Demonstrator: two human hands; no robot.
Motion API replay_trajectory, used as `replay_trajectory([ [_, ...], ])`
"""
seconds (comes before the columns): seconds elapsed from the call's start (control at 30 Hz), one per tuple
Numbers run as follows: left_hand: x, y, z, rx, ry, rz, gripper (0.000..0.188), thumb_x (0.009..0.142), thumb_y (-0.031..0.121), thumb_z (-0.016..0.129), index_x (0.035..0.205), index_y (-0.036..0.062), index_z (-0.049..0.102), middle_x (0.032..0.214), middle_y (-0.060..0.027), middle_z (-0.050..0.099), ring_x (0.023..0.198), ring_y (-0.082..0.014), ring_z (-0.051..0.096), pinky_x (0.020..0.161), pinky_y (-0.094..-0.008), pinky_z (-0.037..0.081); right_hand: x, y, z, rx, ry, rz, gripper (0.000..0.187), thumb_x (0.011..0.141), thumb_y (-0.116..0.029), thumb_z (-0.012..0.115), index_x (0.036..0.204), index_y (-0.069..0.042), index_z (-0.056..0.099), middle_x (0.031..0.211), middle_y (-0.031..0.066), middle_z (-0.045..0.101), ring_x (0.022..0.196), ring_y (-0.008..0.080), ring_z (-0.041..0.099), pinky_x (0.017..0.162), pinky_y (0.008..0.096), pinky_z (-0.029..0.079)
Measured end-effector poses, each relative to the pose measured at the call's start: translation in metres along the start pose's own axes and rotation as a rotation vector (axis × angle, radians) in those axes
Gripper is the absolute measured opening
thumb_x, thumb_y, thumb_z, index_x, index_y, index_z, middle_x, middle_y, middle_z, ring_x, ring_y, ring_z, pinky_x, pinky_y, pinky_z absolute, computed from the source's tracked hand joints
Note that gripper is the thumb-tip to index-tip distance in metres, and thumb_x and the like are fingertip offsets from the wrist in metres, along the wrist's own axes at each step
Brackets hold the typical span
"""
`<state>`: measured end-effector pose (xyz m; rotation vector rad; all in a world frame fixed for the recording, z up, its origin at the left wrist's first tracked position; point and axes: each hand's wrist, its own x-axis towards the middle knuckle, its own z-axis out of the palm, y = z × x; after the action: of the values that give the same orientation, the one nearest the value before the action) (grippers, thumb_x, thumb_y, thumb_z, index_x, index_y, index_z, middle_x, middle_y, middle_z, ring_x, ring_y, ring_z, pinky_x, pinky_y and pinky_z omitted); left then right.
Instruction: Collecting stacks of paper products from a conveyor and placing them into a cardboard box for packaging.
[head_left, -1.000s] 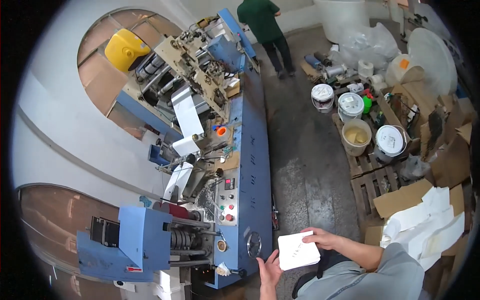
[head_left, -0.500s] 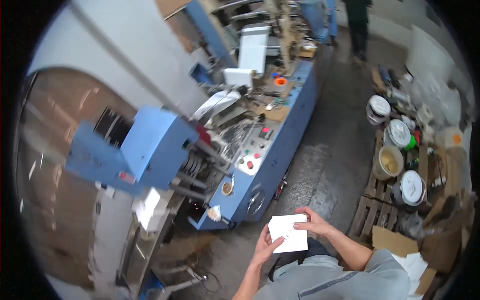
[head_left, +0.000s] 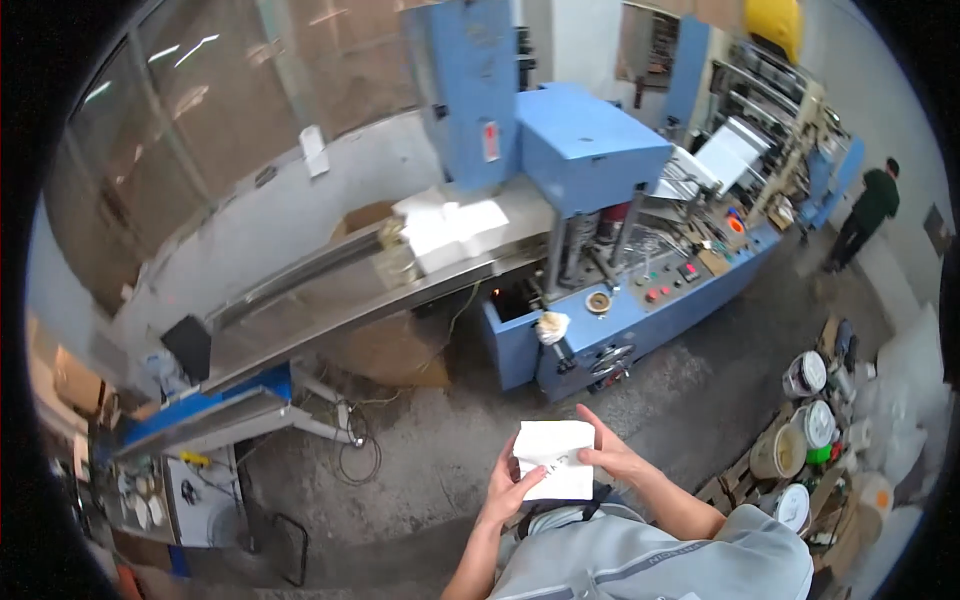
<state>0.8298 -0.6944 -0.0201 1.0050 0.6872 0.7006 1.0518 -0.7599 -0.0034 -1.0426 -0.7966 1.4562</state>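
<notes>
A small, squarish stack of white paper (head_left: 556,450) with dark print on its face is in front of my body. My left hand (head_left: 508,484) grips its left side, thumb lying across the face and fingers behind. At the right edge, my right hand (head_left: 612,452) holds it too, with the thumb pressed on the front and the index finger sticking up past the corner. The backs of the sheets are hidden, so I cannot tell whether they are folded.
Ahead stands a blue machine (head_left: 660,318) with a button panel. A conveyor (head_left: 330,305) carrying white paper stacks (head_left: 455,235) runs left from it. Lidded buckets (head_left: 818,425) sit on pallets at right. A person (head_left: 870,215) in dark clothes is at the far right. A cable (head_left: 360,460) lies on the floor.
My view has swung left, so the machine appears further right and the conveyor shows more fully. Both hands still hold the paper stack; my right index finger has lifted from its top edge.
</notes>
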Motion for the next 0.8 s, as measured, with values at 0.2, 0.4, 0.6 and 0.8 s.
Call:
replay_trajectory([
  [0.2,-0.061,0.02,-0.104,-0.099,0.223,0.077,0.083,0.089,0.008,0.07,0.151,-0.0029,0.016,0.13,-0.0181,0.054,0.117,-0.0252,0.057,0.098,-0.036,0.047,0.067,0.031,0.12,-0.086,-0.033,0.162,0.097,0.079,-0.015,0.078,0.153,0.001,0.017,0.129,0.016,0.055,0.119,0.0217,0.054,0.101,0.0366,0.044],
  [0.4,-0.113,0.041,-0.204,-0.195,0.536,0.126,0.088,0.089,0.009,0.071,0.153,-0.0012,0.011,0.136,-0.0204,0.048,0.124,-0.0246,0.05,0.104,-0.0367,0.041,0.16,0.096,0.223,-0.065,-0.123,0.27,0.087,0.08,-0.015,0.078,0.147,0.002,0.026,0.127,0.0179,0.056,0.115,0.0245,0.057,0.1,0.0377,0.046],
  [0.6,-0.146,0.08,-0.324,-0.215,0.891,0.162,0.087,0.087,0.005,0.073,0.152,-0.0037,0.016,0.129,-0.0197,0.053,0.117,-0.0222,0.055,0.097,-0.0329,0.046,0.252,0.156,0.359,0.048,-0.323,0.415,0.086,0.078,-0.01,0.079,0.145,0.004,0.028,0.125,0.0176,0.055,0.114,0.0249,0.057,0.098,0.0382,0.048],
  [0.8,-0.192,0.141,-0.431,-0.181,1.125,0.184,0.082,0.087,0.007,0.074,0.15,-0.0024,0.023,0.123,-0.0178,0.058,0.111,-0.0211,0.058,0.095,-0.0336,0.048,0.341,0.182,0.515,0.05,-0.59,0.608,0.088,0.077,-0.011,0.078,0.147,0.0,0.027,0.124,0.0179,0.057,0.116,0.0251,0.056,0.098,0.039,0.046],
])
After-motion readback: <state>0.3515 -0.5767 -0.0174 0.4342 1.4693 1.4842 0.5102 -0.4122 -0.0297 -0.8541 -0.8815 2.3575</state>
